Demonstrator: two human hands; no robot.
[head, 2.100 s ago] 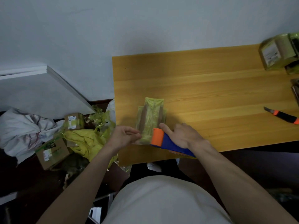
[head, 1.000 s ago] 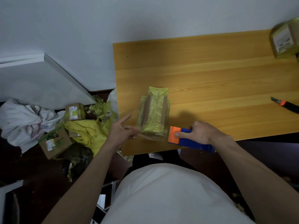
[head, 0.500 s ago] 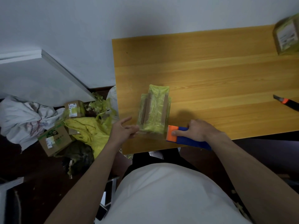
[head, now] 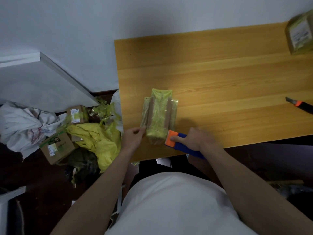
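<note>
A small cardboard box wrapped in yellow-green tape (head: 158, 117) lies near the front left corner of the wooden table (head: 220, 78). My left hand (head: 133, 137) sits at the box's near left corner, fingers curled and pinching the loose tape edge there. My right hand (head: 194, 139) grips a blue scraper with an orange blade (head: 176, 141), forefinger laid on the blade, whose edge touches the box's near right corner.
A black and orange utility knife (head: 299, 106) lies at the table's right edge. Another taped parcel (head: 299, 35) stands at the far right corner. On the floor to the left lie cardboard boxes (head: 56, 148), yellow tape scraps (head: 96, 138) and a white bag (head: 20, 126).
My left hand's fingers, spread a moment ago, have curled in against the box's near left corner. The scraper has stayed at the box's near right corner.
</note>
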